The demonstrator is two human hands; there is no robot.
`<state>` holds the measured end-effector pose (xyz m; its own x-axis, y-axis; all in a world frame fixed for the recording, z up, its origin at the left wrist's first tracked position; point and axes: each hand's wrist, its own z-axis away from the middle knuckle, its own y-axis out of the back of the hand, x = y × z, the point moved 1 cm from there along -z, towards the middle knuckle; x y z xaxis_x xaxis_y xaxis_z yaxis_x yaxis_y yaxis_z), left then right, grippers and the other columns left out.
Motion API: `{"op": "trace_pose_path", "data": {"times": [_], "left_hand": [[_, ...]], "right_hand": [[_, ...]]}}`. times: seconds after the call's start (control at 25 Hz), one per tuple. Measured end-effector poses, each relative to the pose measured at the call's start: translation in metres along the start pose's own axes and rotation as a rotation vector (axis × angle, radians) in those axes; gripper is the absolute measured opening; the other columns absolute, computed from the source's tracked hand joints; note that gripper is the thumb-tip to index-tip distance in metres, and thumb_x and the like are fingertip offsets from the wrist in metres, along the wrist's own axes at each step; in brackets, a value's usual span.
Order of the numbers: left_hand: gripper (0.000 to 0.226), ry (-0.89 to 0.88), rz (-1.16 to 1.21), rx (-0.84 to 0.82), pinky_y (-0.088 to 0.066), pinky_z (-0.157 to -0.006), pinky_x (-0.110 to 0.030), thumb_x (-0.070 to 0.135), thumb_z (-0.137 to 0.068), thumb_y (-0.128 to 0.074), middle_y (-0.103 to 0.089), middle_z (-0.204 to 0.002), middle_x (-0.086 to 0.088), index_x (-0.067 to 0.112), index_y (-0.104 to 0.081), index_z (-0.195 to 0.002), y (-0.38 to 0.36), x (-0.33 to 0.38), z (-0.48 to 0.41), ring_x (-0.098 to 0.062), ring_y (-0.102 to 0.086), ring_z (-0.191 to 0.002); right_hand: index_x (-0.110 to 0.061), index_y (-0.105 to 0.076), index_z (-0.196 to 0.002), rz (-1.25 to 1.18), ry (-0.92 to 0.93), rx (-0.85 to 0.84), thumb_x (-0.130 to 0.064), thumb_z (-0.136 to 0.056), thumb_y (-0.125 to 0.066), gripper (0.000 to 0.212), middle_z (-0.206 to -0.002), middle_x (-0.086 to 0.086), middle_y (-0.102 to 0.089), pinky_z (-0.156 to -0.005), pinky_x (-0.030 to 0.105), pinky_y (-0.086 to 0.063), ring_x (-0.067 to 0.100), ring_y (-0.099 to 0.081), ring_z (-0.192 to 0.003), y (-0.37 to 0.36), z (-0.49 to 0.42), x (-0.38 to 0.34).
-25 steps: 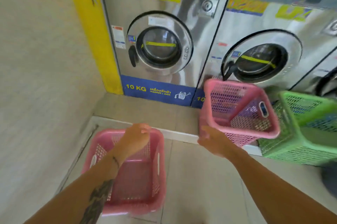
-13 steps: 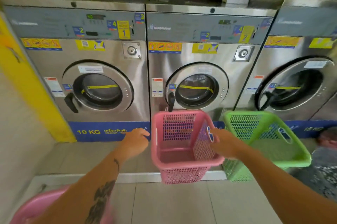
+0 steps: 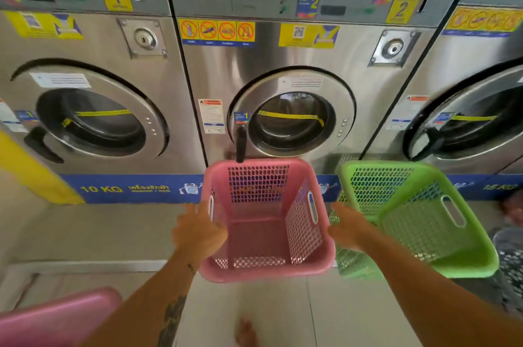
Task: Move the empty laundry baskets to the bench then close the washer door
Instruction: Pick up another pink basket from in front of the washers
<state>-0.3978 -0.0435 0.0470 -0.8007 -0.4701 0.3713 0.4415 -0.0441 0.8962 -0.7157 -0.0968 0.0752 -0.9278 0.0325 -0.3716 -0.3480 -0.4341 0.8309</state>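
Note:
An empty pink laundry basket [image 3: 266, 236] tilts toward me in front of the middle washer door [image 3: 291, 120], which looks closed, its black handle [image 3: 240, 143] hanging down. My left hand [image 3: 198, 230] rests against the basket's left wall with its fingers spread. My right hand [image 3: 346, 229] grips the basket's right rim. An empty green basket [image 3: 418, 219] stands just right of it, almost touching. The rim of a second pink basket [image 3: 56, 315] shows at the lower left. No bench is in view.
Three steel washers fill the back wall; the left door [image 3: 93, 120] looks closed and the right one [image 3: 467, 126] seems slightly swung out. A raised tiled step [image 3: 85, 264] runs below them. Patterned dark cloth [image 3: 509, 256] lies at the far right. My bare foot [image 3: 246, 332] stands on the floor tiles.
My view has risen and closed in on the middle washer. My left hand left the lower-left pink basket and reached the left wall of the centre pink basket. My right hand stayed on its right rim.

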Motion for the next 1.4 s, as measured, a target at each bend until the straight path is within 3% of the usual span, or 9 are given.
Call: {"op": "trace_pose_path", "data": {"times": [0.28,0.44,0.52,0.6,0.68,0.92,1.12,1.28,1.4], "left_hand": [[0.075,0.023,-0.051,-0.050,-0.038,-0.101,-0.051,0.028,-0.078,-0.059,-0.025,-0.150,-0.011,0.024,-0.022,-0.143,-0.080,-0.008,-0.115,-0.036,-0.034,-0.131],[0.095,0.067,0.015,-0.161,-0.035,-0.108,-0.050,0.013,-0.076,-0.063,-0.010,-0.156,-0.019,0.010,-0.004,-0.150,-0.123,-0.038,-0.148,-0.043,-0.031,-0.135],[0.103,0.035,-0.014,-0.145,-0.045,-0.094,-0.052,0.003,-0.072,-0.065,-0.010,-0.154,-0.020,0.009,0.002,-0.150,-0.140,-0.048,-0.157,-0.048,-0.046,-0.120],[0.105,-0.017,-0.067,-0.105,-0.051,-0.072,-0.051,-0.001,-0.068,-0.066,-0.018,-0.148,-0.016,0.012,0.000,-0.149,-0.144,-0.052,-0.162,-0.046,-0.059,-0.096],[0.106,-0.033,-0.071,-0.098,-0.051,-0.064,-0.049,0.000,-0.069,-0.067,-0.023,-0.142,-0.011,0.017,0.000,-0.149,-0.139,-0.053,-0.162,-0.043,-0.062,-0.084],[0.090,0.004,0.025,-0.142,-0.054,-0.076,-0.045,0.004,-0.071,-0.063,-0.048,-0.124,-0.007,0.028,-0.021,-0.146,-0.111,-0.053,-0.131,-0.037,-0.063,-0.094],[0.063,0.009,0.064,-0.040,-0.051,-0.074,-0.040,0.014,-0.084,-0.056,-0.067,-0.104,-0.017,0.034,-0.037,-0.141,-0.109,-0.080,-0.045,-0.040,-0.064,-0.092],[0.075,0.129,0.229,-0.034,-0.056,-0.074,-0.038,-0.004,-0.072,-0.051,-0.070,-0.108,-0.007,0.028,-0.046,-0.140,-0.125,-0.111,0.029,-0.032,-0.066,-0.086],[0.053,0.240,0.366,-0.058,-0.055,-0.067,-0.037,-0.005,-0.075,-0.048,-0.066,-0.089,0.000,0.017,-0.057,-0.122,-0.143,-0.138,0.064,-0.023,-0.063,-0.075]], "right_hand": [[-0.018,-0.040,-0.140,0.035,-0.095,-0.045,-0.006,-0.074,-0.055,0.069,-0.123,0.015,-0.060,-0.088,0.046,-0.052,0.036,-0.058,-0.109,-0.046,-0.129,0.026],[-0.034,-0.016,-0.151,-0.106,-0.164,0.013,-0.002,-0.074,-0.055,0.093,-0.131,0.015,-0.038,-0.073,0.039,-0.050,0.038,-0.059,-0.099,-0.091,-0.176,0.033],[-0.034,-0.017,-0.151,-0.082,-0.177,0.078,-0.002,-0.075,-0.058,0.092,-0.130,0.015,-0.037,-0.068,0.039,-0.050,0.037,-0.060,-0.088,-0.106,-0.187,0.041],[-0.036,-0.015,-0.150,0.036,-0.155,0.104,-0.003,-0.074,-0.063,0.096,-0.129,0.012,-0.039,-0.064,0.041,-0.050,0.039,-0.063,-0.086,-0.107,-0.190,0.047],[-0.035,-0.014,-0.151,0.115,-0.144,0.068,-0.004,-0.074,-0.064,0.097,-0.131,0.012,-0.043,-0.063,0.038,-0.048,0.037,-0.063,-0.095,-0.104,-0.184,0.050],[-0.023,-0.018,-0.152,0.111,-0.120,-0.015,-0.005,-0.074,-0.066,0.093,-0.127,0.022,-0.050,-0.082,0.045,-0.052,0.041,-0.056,-0.111,-0.090,-0.141,0.047],[-0.019,-0.025,-0.147,0.131,-0.080,-0.095,-0.004,-0.068,-0.058,0.087,-0.118,0.023,-0.054,-0.077,0.039,-0.049,0.040,-0.057,-0.105,-0.109,-0.077,0.064],[-0.027,-0.021,-0.147,0.095,-0.018,-0.119,0.001,-0.063,-0.060,0.097,-0.100,0.018,-0.061,-0.051,0.028,-0.045,0.032,-0.063,-0.077,-0.153,-0.035,0.086],[-0.017,-0.037,-0.125,-0.076,-0.127,-0.114,0.004,-0.059,-0.060,0.073,-0.089,0.009,-0.059,-0.040,0.029,-0.041,0.025,-0.060,-0.068,-0.195,-0.015,0.096]]}}
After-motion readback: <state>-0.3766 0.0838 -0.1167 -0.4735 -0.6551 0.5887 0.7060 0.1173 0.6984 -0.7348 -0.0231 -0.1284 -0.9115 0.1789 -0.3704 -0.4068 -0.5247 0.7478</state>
